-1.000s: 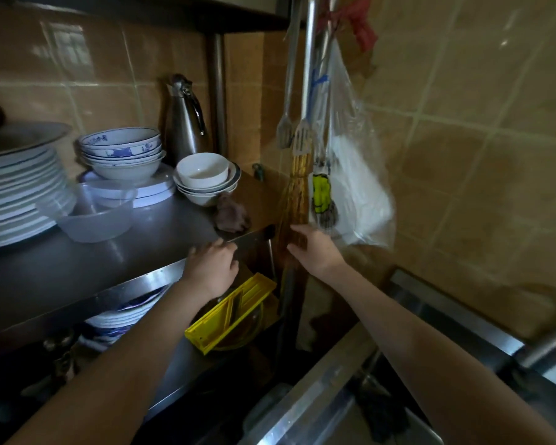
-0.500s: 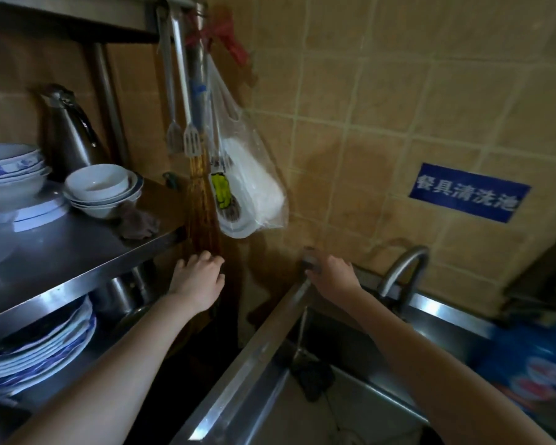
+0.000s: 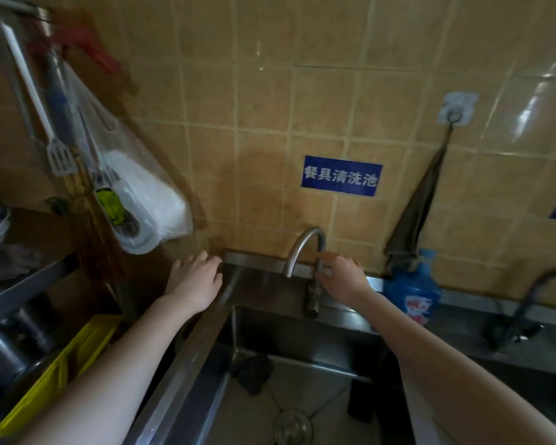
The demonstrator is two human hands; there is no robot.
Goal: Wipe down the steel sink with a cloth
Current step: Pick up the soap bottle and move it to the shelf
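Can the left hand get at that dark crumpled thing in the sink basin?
Probably yes: the left hand is at the sink rim, and the dark crumpled thing lies uncovered below it.

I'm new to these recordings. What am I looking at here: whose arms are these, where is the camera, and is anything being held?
There is no machine here. The two bare arms belong to a person, and the picture comes from a wide-angle camera worn on their head, looking forward and down, which is why the edges bend.

The left hand rests with relaxed fingers on the back left corner of the steel sink. The right hand pinches the spout of the faucet between fingers and thumb. Neither hand holds a cloth.

A dark crumpled thing, possibly a cloth, lies in the basin. A blue bottle stands on the ledge to the right, and a blue sign is stuck to the tiled wall above.
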